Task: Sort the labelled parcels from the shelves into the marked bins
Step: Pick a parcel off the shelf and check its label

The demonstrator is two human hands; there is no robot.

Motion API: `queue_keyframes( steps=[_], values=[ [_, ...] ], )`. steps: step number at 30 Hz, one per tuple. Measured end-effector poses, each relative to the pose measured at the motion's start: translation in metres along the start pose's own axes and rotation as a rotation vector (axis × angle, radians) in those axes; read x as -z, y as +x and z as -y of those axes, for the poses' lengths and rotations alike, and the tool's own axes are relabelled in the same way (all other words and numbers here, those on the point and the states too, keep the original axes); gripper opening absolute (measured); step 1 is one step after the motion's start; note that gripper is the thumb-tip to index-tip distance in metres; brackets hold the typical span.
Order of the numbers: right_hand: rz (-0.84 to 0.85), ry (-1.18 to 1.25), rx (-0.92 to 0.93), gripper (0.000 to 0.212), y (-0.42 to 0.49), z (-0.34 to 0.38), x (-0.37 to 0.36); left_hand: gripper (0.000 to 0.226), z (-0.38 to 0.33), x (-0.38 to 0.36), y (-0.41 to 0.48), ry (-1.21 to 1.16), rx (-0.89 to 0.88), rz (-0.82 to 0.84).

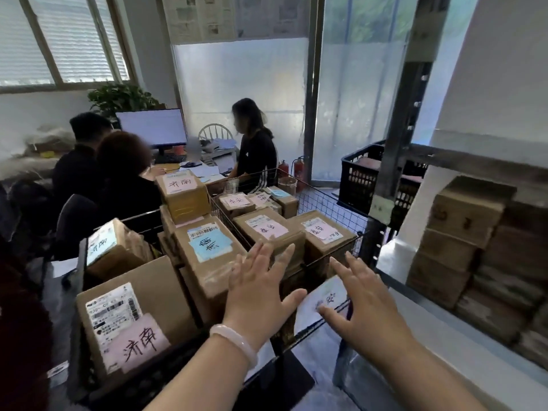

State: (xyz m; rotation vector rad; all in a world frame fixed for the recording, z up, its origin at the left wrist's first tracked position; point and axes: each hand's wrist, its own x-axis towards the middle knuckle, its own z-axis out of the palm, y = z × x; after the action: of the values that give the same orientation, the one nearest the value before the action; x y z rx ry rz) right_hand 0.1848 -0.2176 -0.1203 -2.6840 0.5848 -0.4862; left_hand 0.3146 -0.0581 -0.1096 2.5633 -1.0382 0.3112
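My left hand [261, 295] and right hand [366, 304] stretch forward palms down, fingers spread and holding nothing, over the black wire-mesh bin [323, 203] of brown cardboard parcels [268, 228].

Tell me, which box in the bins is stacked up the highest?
The pink-labelled box at the back of the black crate. It sits on top of other boxes, while the rest lie lower.

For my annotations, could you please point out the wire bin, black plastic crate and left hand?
wire bin [329, 206], head view, mesh wall.
black plastic crate [360, 185], head view, front wall.
left hand [258, 295], head view, its back.
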Motion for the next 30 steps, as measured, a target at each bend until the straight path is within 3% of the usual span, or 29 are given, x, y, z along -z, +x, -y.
queue_keyframes(
  steps=[5,17,23,30],
  values=[
    [-0.037,-0.183,-0.183,0.092,-0.073,-0.043,0.028,0.080,-0.063,-0.025,-0.018,0.028,-0.279,0.022],
    [-0.234,-0.288,-0.484,0.088,-0.193,-0.148,0.117,0.083,-0.253,-0.066,-0.042,-0.203,-0.639,0.144],
    [-0.261,-0.263,-0.498,0.084,-0.212,-0.210,0.161,0.081,-0.352,-0.074,-0.011,-0.385,-0.583,0.122],
    [-0.286,-0.167,-0.448,0.076,-0.213,-0.285,0.210,0.086,-0.437,-0.078,0.060,-0.517,-0.298,0.164]
  ],
)
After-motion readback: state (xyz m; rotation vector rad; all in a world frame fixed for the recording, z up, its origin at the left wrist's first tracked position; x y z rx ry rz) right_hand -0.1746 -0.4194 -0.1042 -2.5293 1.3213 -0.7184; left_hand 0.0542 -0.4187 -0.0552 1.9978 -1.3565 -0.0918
